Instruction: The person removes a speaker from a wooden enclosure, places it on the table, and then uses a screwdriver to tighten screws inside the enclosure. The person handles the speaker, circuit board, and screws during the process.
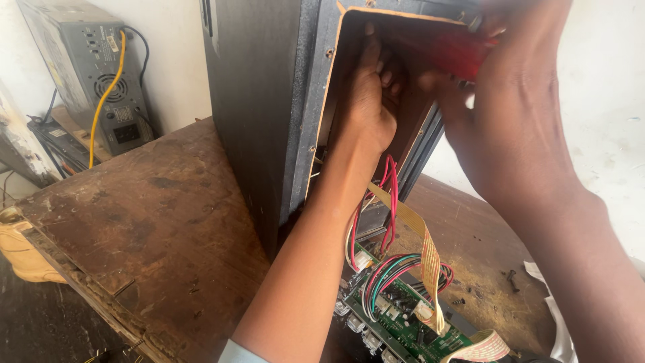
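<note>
Speaker cabinet point(269, 101) is stood upright on the bench point(154, 222); the left hand point(368, 101) is curled inside its rear opening, the right hand point(510, 128) is closed on a red-handled tool point(457, 50). Trailing wires point(388, 202) are best kept slack.

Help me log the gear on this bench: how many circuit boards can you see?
1: a green circuit board lies on the wooden table below the left hand, wires running up into the open speaker cabinet. Others may be hidden inside.

Left hand point(368, 101) reaching upward on a bare extended forearm, fingers curling together at the top, right hand point(510, 114) rising just beside it, back facing the camera, fingers closing around something red
</note>
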A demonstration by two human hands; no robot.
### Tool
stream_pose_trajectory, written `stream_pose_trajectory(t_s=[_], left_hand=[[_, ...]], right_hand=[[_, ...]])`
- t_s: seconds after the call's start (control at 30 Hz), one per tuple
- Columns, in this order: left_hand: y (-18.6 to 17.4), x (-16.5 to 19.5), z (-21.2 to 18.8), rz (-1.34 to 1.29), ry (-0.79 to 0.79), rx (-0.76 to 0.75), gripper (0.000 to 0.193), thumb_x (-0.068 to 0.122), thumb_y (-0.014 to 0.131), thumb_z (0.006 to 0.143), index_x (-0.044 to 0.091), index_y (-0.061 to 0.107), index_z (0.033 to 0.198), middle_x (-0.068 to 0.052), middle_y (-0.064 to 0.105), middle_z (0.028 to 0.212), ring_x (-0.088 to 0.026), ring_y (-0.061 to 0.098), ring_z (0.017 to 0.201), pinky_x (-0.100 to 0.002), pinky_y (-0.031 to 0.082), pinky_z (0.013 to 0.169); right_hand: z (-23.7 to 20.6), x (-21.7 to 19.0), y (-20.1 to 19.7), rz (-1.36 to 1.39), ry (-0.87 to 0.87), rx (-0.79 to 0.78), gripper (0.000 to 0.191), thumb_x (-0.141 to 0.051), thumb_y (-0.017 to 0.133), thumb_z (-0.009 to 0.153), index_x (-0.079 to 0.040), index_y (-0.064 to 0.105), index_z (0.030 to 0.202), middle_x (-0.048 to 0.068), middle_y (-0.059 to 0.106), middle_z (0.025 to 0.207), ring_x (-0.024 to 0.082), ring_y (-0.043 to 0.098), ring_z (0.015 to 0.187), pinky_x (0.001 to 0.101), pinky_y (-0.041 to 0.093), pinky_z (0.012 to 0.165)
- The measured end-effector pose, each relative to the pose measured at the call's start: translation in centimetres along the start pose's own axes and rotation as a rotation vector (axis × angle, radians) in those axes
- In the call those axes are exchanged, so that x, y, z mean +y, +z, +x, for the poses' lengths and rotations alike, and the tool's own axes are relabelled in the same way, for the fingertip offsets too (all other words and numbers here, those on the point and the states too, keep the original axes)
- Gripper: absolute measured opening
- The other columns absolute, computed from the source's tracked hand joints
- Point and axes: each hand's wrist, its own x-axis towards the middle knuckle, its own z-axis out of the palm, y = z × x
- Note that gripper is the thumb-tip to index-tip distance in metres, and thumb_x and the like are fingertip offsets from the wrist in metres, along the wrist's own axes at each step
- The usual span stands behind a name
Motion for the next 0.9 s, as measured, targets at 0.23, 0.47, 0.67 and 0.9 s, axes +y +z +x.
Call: stream_pose_trajectory(t_s=[0.23,0.47,0.67,0.9], left_hand=[[-0.1,-0.5,0.1,-0.031,-0.034,0.024,0.037,0.046,0.069,0.097,0.022,0.05,0.075,0.009,0.038,0.065,-0.008,0.035,0.059,-0.025,0.03,0.055],[-0.2,-1.1,0.7,-0.057,-0.002,0.03,0.021,0.037,0.064,0.099,0.022,0.06,0.086,0.009,0.041,0.068,-0.007,0.037,0.06,-0.025,0.03,0.054],[-0.4,-1.2,0.7,-0.059,-0.02,0.037,0.023,0.037,0.066,0.1,0.022,0.057,0.086,0.008,0.04,0.07,-0.008,0.036,0.06,-0.025,0.032,0.056],[0.5,-0.8,-0.3,0.002,0.034,0.043,0.021,0.038,0.065,0.1,0.019,0.062,0.091,0.008,0.042,0.073,-0.006,0.038,0.062,-0.025,0.032,0.056]], right_hand=[[0.6,-0.5,0.0,-0.294,0.043,-0.034,0.023,0.0,0.083,0.099,0.007,0.063,0.091,0.019,0.066,0.082,0.037,0.067,0.066,0.0445,0.052,0.067],[0.7,-1.2,-0.2,0.226,0.267,-0.078,0.028,-0.002,0.08,0.098,0.007,0.055,0.109,0.016,0.068,0.089,0.036,0.069,0.073,0.0419,0.053,0.067],[1.1,-1.8,0.1,-0.146,0.246,0.02,0.025,-0.006,0.084,0.097,0.005,0.062,0.1,0.016,0.067,0.085,0.036,0.065,0.07,0.0437,0.049,0.069],[0.4,-0.7,0.4,-0.357,0.128,0.032,0.031,-0.015,0.088,0.1,0.005,0.069,0.085,0.019,0.066,0.072,0.038,0.058,0.061,0.046,0.044,0.069]])
